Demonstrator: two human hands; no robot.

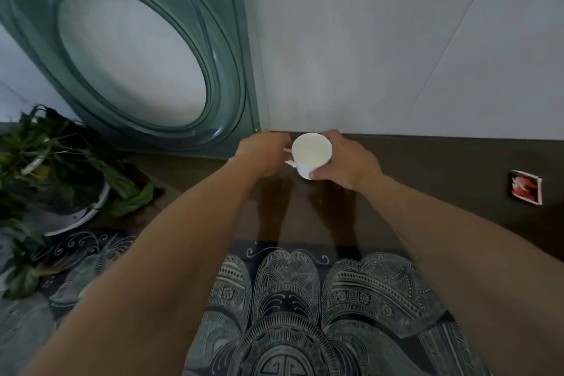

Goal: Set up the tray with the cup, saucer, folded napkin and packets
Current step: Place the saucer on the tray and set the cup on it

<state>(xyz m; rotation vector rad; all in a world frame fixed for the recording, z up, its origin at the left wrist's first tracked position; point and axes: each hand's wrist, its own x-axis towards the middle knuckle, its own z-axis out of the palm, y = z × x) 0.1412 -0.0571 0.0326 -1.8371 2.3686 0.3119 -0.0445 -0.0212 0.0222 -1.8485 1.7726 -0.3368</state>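
A white cup (311, 154) is held above the dark glossy table near the wall. My right hand (345, 162) grips it from the right, thumb on its lower side and fingers round the far side. My left hand (262, 152) is just left of the cup, fingers curled at something white and thin (289, 163) that sticks out beside the cup; what it is cannot be told. A red and white packet (526, 187) lies on the table far to the right. No saucer or napkin is clearly seen. The green tray (232, 76) leans upright against the wall.
A potted plant (55, 168) in a white bowl stands at the left edge of the table. A dark patterned cloth (305, 299) covers the near part of the table. The white wall rises right behind the cup.
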